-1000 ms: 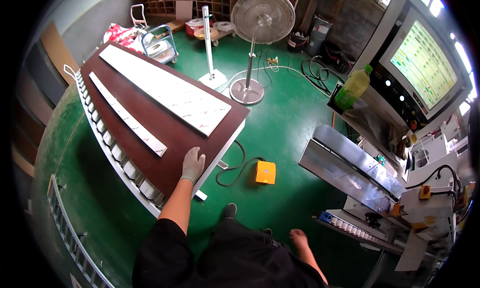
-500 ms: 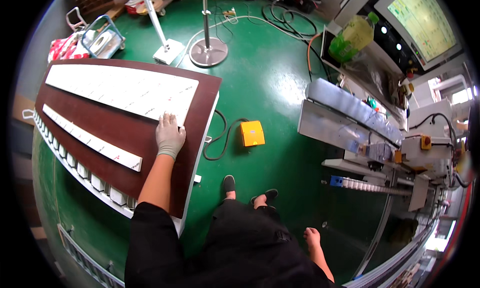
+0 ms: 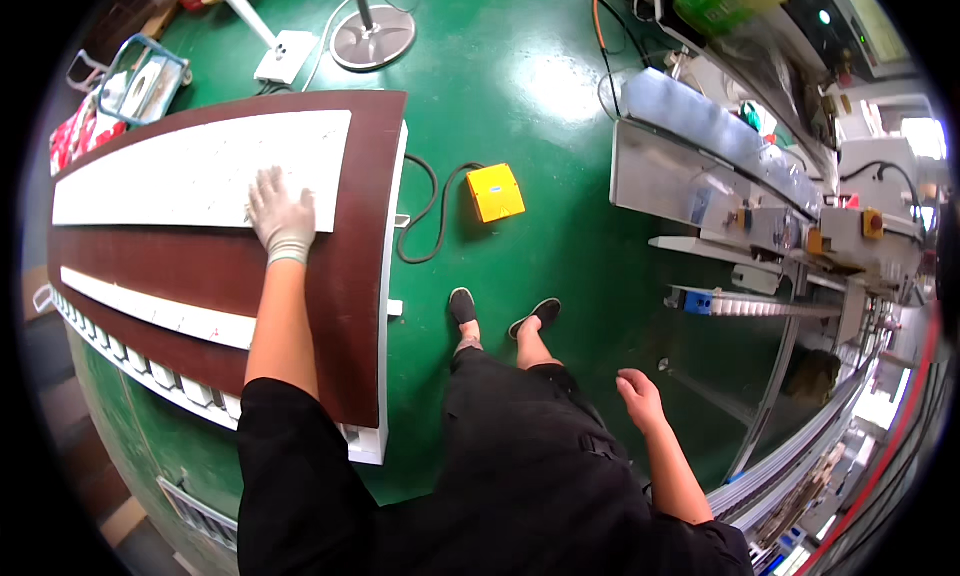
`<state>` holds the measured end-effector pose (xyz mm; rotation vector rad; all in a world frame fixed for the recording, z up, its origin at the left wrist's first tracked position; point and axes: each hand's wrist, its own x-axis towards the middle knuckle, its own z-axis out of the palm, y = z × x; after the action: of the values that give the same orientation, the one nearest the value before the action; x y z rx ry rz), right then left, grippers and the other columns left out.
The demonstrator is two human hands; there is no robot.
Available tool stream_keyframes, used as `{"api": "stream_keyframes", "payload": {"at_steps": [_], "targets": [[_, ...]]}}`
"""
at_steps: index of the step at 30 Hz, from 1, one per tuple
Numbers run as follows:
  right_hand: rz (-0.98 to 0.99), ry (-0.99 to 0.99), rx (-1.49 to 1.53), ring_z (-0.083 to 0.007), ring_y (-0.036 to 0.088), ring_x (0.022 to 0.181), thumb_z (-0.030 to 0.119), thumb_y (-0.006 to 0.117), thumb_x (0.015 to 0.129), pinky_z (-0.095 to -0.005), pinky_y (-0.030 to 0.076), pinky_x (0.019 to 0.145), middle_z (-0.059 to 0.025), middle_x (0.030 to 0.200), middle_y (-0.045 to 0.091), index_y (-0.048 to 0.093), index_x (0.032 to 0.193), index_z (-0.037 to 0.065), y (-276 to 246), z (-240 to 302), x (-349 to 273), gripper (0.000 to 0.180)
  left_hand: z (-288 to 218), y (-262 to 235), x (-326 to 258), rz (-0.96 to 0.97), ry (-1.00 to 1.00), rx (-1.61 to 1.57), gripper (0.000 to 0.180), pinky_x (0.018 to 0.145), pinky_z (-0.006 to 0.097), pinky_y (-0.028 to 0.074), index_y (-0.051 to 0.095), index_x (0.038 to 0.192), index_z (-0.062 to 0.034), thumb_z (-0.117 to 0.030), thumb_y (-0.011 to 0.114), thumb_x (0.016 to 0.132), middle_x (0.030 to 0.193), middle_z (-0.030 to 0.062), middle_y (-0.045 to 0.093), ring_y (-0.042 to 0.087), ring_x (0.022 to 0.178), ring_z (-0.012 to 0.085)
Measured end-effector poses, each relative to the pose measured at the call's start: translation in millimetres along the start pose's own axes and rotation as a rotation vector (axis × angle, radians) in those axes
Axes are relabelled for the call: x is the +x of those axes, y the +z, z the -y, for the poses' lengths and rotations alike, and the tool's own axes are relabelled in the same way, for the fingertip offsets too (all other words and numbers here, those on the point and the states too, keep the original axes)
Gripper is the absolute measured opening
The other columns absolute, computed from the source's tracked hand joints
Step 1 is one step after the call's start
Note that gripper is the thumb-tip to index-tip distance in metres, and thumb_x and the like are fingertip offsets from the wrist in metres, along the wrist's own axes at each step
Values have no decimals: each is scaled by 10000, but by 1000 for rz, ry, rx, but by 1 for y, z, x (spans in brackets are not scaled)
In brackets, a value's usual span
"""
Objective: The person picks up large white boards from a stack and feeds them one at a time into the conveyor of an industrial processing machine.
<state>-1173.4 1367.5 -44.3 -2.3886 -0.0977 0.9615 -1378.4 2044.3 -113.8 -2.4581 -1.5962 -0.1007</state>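
A factory workshop: glossy green floor [image 3: 540,106], metal machines [image 3: 720,186] on the right, a yellow foot pedal [image 3: 496,192], and a long brown worktable [image 3: 340,266] on the left.

Bright, even overhead light; a white glare patch sits on the glossy green painted floor [image 3: 540,86]. Shadows are soft and faint. Strong fisheye bending curves the dark brown counter [image 3: 350,276], and black vignette fills the corners.

The person wore a black short-sleeved top and dark cropped trousers. The left hand [image 3: 281,214] was in a pale knit glove with a ribbed cuff, while the right hand [image 3: 640,396] was bare. Black slip-on shoes [image 3: 503,312] covered the feet, without visible socks.
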Motion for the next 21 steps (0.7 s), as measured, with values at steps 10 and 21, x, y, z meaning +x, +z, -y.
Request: {"api": "stream_keyframes", "payload": {"at_steps": [10, 21], "targets": [[102, -355, -271, -239, 697, 1093, 257, 678, 974, -356, 539, 947, -156, 1154, 731, 657, 1258, 9, 6, 114, 68, 378, -77, -56, -87, 43, 63, -305, 845, 1266, 525, 107, 329, 1557, 58, -524, 506, 970, 1648, 245, 270, 194, 1545, 405], [98, -152, -436, -290, 700, 1094, 357, 676, 942, -386, 539, 960, -166, 1157, 733, 693, 1239, 40, 24, 4, 44, 434, -33, -90, -6, 126, 276, -363, 725, 1136, 481, 384, 534, 1408, -22, -481, 672, 863, 1390, 198, 567, 524, 1304, 355]]}}
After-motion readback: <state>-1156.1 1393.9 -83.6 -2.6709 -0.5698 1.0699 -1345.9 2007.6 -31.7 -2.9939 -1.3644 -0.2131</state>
